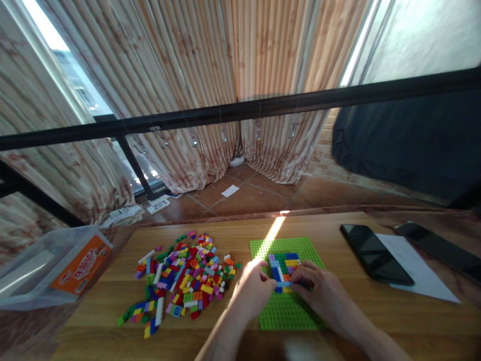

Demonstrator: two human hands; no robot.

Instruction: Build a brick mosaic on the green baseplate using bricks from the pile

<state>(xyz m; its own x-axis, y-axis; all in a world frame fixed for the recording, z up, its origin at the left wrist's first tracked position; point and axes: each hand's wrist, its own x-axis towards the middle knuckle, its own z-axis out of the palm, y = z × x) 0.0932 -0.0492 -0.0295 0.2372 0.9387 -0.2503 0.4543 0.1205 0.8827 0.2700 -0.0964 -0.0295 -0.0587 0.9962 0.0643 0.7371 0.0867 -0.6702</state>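
A green studded baseplate (pixel 283 313) lies on the wooden table, with a block of coloured toy bricks (pixel 280 263) built up on its middle. My left hand (pixel 252 285) is closed at the block's left side, its thumb and fingertips by the left end of a light blue brick (pixel 282 284) on the near edge. What it pinches, if anything, is hidden. From the right, my right hand (pixel 319 288) reaches over the block with bent fingers, their tips at that brick's right end. A dark bit shows under the right fingers, too small to name.
Left of the baseplate spreads a heap of loose toy bricks (pixel 188 276). A clear plastic bin (pixel 45 265) with an orange label stands at far left. To the right are a black phone (pixel 376 253), a white paper (pixel 424 281) and a dark device (pixel 443 245). Behind runs a black rail (pixel 240 111).
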